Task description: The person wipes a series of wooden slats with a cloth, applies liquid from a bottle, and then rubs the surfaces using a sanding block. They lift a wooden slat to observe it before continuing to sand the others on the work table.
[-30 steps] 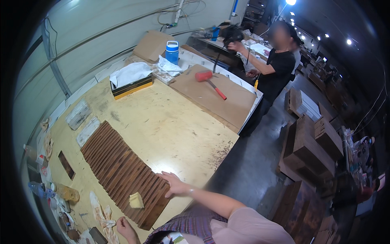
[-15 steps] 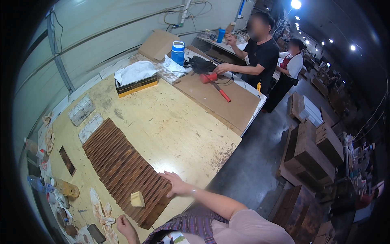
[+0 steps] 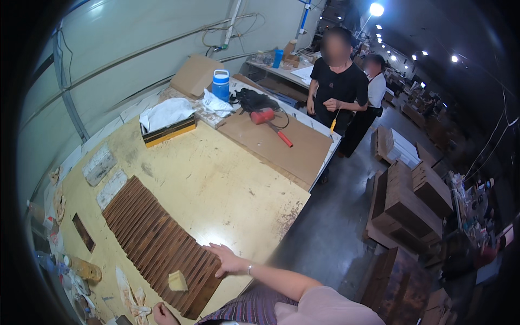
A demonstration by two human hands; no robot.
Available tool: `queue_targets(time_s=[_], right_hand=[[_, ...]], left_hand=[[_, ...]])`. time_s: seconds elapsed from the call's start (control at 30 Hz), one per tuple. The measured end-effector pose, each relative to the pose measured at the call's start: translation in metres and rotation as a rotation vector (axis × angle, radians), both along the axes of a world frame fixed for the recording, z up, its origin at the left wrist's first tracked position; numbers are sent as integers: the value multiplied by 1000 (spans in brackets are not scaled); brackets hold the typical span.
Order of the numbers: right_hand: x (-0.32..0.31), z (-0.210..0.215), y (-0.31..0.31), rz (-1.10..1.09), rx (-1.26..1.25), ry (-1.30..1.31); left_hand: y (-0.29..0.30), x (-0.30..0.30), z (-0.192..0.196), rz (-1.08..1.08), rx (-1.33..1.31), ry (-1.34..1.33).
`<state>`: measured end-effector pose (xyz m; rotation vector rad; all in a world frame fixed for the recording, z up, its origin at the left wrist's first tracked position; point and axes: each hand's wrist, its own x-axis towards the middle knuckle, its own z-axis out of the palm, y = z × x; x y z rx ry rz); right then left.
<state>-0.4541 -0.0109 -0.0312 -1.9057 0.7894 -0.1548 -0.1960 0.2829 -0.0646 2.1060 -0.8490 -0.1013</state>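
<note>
A row of dark brown wooden slats (image 3: 154, 227) lies side by side across the pale worktable (image 3: 227, 179). My right hand (image 3: 228, 260) rests with fingers spread on the right ends of the nearer slats. On top of those slats sits a pale yellow sponge (image 3: 177, 281), touched by neither hand. My left hand (image 3: 164, 314) is by the slats' near left edge, partly cut off by the lower rim. Its fingers are curled, and what they hold, if anything, is hidden.
Two whitish blocks (image 3: 99, 164) lie beyond the slats. A box with white cloth (image 3: 168, 115), blue jug (image 3: 220, 85) and red heat gun (image 3: 263, 116) stand farther back. Bottles (image 3: 84, 267) and rags (image 3: 132, 299) lie left. A co-worker (image 3: 338, 81) stands across the table; cartons (image 3: 414, 200) are right.
The co-worker in black has straightened up, leaving the blue cup and drawing a hand back from the red tool. My view has shifted slightly; my right hand still lies on the slats.
</note>
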Motion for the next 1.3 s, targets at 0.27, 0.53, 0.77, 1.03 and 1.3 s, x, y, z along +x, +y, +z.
queue_targets(time_s=[0.27,0.53,0.77,1.03,1.3], right_hand=[[1,-1,-2,50,20,11],[2,-6,0,17,-6,-13],[1,-3,1,10,24,-4],[2,-5,-1,30,27,-2],[2,-4,0,26,50,-8]], left_hand=[[-3,-14,29,32,196,-16],[3,4,-11,87,266,-146],[5,7,-18,55,222,-164],[3,9,-17,19,195,-174],[0,10,-18,-3,182,-177]])
